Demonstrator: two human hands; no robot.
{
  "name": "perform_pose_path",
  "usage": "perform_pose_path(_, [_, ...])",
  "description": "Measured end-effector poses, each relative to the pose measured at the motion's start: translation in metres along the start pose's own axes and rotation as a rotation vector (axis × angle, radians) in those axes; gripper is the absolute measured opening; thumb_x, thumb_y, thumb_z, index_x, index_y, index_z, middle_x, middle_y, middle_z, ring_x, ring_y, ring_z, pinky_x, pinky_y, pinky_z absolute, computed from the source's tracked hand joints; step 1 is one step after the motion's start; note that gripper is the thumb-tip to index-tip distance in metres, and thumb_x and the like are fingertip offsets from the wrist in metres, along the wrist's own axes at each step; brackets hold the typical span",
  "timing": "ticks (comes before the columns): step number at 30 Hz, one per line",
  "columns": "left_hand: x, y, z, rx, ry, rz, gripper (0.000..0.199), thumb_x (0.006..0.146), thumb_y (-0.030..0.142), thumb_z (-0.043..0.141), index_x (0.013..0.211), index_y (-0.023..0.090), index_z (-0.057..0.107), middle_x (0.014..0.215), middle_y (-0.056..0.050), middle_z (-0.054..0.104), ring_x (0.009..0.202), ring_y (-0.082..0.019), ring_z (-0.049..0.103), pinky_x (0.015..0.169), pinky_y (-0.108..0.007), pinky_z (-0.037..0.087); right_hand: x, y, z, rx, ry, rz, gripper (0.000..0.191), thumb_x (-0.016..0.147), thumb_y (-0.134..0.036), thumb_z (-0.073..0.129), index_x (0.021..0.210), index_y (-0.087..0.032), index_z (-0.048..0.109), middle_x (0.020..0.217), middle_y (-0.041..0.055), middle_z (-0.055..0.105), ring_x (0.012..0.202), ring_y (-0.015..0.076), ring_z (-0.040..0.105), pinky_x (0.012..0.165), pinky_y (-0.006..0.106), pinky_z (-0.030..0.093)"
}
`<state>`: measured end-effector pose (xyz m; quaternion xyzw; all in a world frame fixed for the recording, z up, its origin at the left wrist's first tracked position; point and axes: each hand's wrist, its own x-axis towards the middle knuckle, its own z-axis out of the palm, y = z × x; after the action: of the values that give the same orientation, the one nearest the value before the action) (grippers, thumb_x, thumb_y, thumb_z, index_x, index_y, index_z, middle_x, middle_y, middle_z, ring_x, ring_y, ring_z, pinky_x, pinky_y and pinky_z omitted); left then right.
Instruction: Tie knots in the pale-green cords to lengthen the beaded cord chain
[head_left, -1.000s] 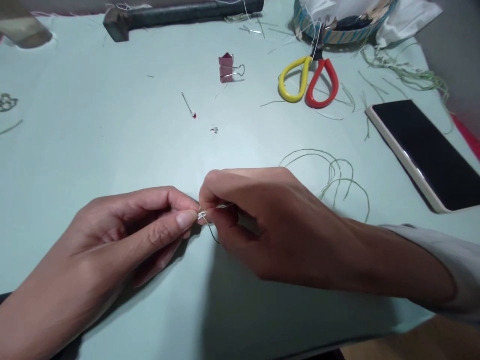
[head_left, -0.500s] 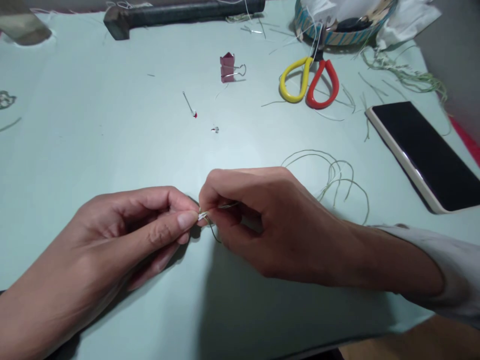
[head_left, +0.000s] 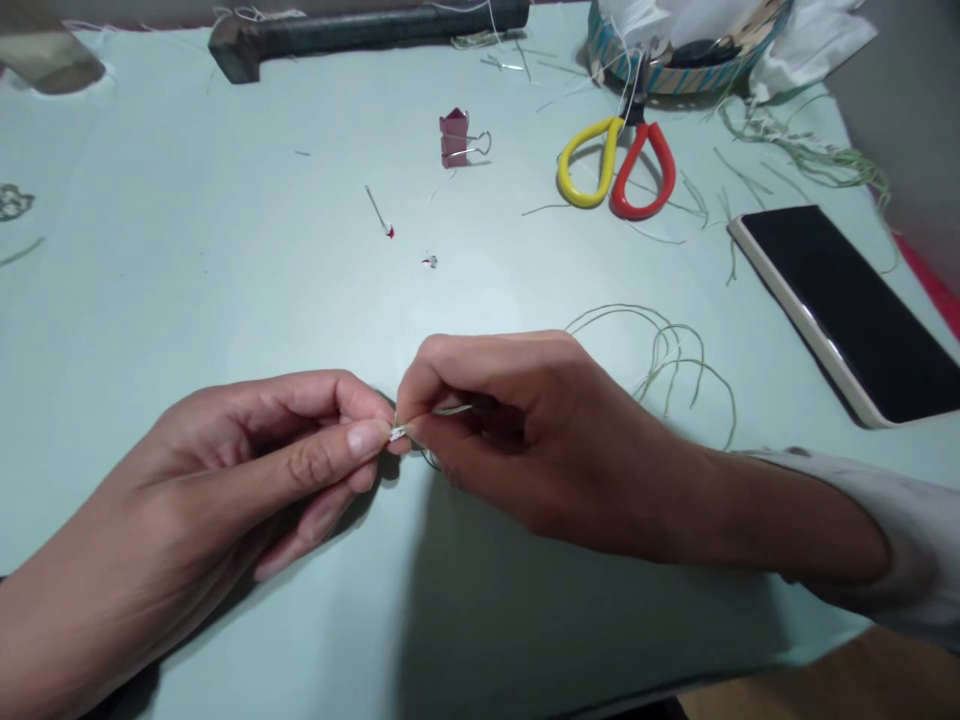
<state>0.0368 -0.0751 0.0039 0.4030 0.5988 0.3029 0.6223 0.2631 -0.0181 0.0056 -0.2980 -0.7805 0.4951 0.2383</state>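
Observation:
Between thumb and forefinger, my left hand (head_left: pixel 277 460) pinches a tiny whitish knotted piece (head_left: pixel 397 433), most of it hidden by the fingertips. My right hand (head_left: pixel 517 430) meets it from the right, its thumb and forefinger closed on a thin green cord (head_left: pixel 454 409) that runs back under the palm. Loose loops of the same cord (head_left: pixel 660 345) lie on the table beyond the right wrist. In front of the hands rest a small pin with a red tip (head_left: pixel 380 212) and a tiny silvery bit with red on it (head_left: pixel 429 262).
A pink binder clip (head_left: pixel 454 140) and scissors with yellow and red handles (head_left: pixel 643 175) lie farther back. A hammer (head_left: pixel 375 30) spans the back edge. At right are a phone (head_left: pixel 855 310), cord scraps (head_left: pixel 817 150) and a round striped container (head_left: pixel 690 78).
Both hands stay almost in place. My right fingertips have come slightly closer to the left ones, and the dark cord end below them shows less.

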Motion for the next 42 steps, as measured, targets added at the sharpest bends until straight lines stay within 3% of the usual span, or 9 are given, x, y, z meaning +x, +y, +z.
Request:
perform_pose_path(6, [-0.004, -0.002, -0.002, 0.074, 0.031, 0.055, 0.019, 0.087, 0.047, 0.088, 0.085, 0.028, 0.087, 0.049, 0.001, 0.057, 0.039, -0.012, 0.043, 0.035, -0.023, 0.03, 0.002, 0.0, 0.002, 0.144, 0.019, 0.056, 0.033, 0.094, -0.003, 0.06, 0.074, -0.025, 0.047, 0.067, -0.0069, 0.05, 0.058, 0.0088, 0.043, 0.047, 0.022, 0.036])
perform_pose_path(11, [-0.003, -0.006, -0.001, 0.088, 0.067, 0.023, 0.018, 0.086, 0.046, 0.089, 0.087, 0.028, 0.087, 0.048, 0.002, 0.057, 0.039, -0.012, 0.042, 0.036, -0.022, 0.032, 0.0, 0.002, 0.006, 0.13, 0.049, 0.041, 0.021, 0.092, -0.011, 0.06, 0.076, -0.023, 0.054, 0.068, -0.0079, 0.051, 0.059, 0.0076, 0.045, 0.05, 0.021, 0.037])
perform_pose_path(15, [-0.001, -0.012, 0.0, 0.01, 0.171, -0.009, 0.019, 0.081, 0.043, 0.092, 0.086, 0.025, 0.087, 0.063, -0.003, 0.067, 0.049, -0.015, 0.055, 0.041, -0.025, 0.041, -0.003, 0.007, 0.009, -0.003, 0.105, -0.053, 0.02, 0.097, -0.012, 0.06, 0.079, -0.022, 0.059, 0.071, -0.0084, 0.056, 0.06, 0.0065, 0.047, 0.055, 0.02, 0.037])
perform_pose_path(18, [0.0, -0.01, 0.004, -0.059, 0.26, 0.027, 0.023, 0.081, 0.047, 0.09, 0.086, 0.024, 0.086, 0.061, -0.003, 0.065, 0.059, -0.021, 0.065, 0.045, -0.027, 0.048, -0.003, 0.008, 0.01, -0.144, 0.179, -0.162, 0.022, 0.097, -0.007, 0.058, 0.081, -0.022, 0.055, 0.073, -0.0081, 0.055, 0.061, 0.0071, 0.045, 0.057, 0.022, 0.035])
perform_pose_path(22, [0.006, -0.004, 0.013, -0.076, 0.276, 0.046, 0.026, 0.08, 0.05, 0.09, 0.084, 0.025, 0.086, 0.06, -0.003, 0.064, 0.066, -0.024, 0.069, 0.051, -0.029, 0.054, -0.003, 0.007, 0.01, -0.265, 0.222, -0.24, 0.027, 0.094, 0.0, 0.053, 0.082, -0.024, 0.048, 0.072, -0.0086, 0.048, 0.061, 0.0088, 0.038, 0.058, 0.023, 0.033])
perform_pose_path(29, [0.0, -0.006, 0.006, 0.072, 0.255, 0.069, 0.028, 0.077, 0.053, 0.096, 0.085, 0.027, 0.089, 0.072, -0.005, 0.075, 0.071, -0.023, 0.07, 0.054, -0.026, 0.056, -0.002, 0.007, 0.004, -0.158, 0.142, -0.183, 0.023, 0.101, -0.01, 0.05, 0.082, -0.024, 0.049, 0.07, -0.0087, 0.05, 0.058, 0.008, 0.042, 0.055, 0.024, 0.035])
perform_pose_path(36, [-0.004, -0.006, 0.004, 0.089, 0.236, 0.108, 0.03, 0.077, 0.057, 0.1, 0.079, 0.03, 0.087, 0.076, -0.003, 0.08, 0.071, -0.018, 0.07, 0.058, -0.019, 0.057, 0.002, 0.008, -0.01, -0.128, 0.018, -0.209, 0.038, 0.094, 0.002, 0.048, 0.078, -0.028, 0.03, 0.071, -0.0078, 0.039, 0.064, 0.011, 0.035, 0.061, 0.027, 0.032])
perform_pose_path(42, [-0.002, 0.005, 0.015, 0.052, 0.26, 0.111, 0.027, 0.074, 0.05, 0.099, 0.07, 0.027, 0.085, 0.067, -0.003, 0.072, 0.062, -0.015, 0.061, 0.051, -0.017, 0.051, 0.001, 0.009, -0.022, -0.242, -0.039, -0.206, 0.029, 0.096, -0.002, 0.053, 0.076, -0.023, 0.054, 0.072, -0.0055, 0.057, 0.071, 0.0116, 0.05, 0.071, 0.028, 0.04])
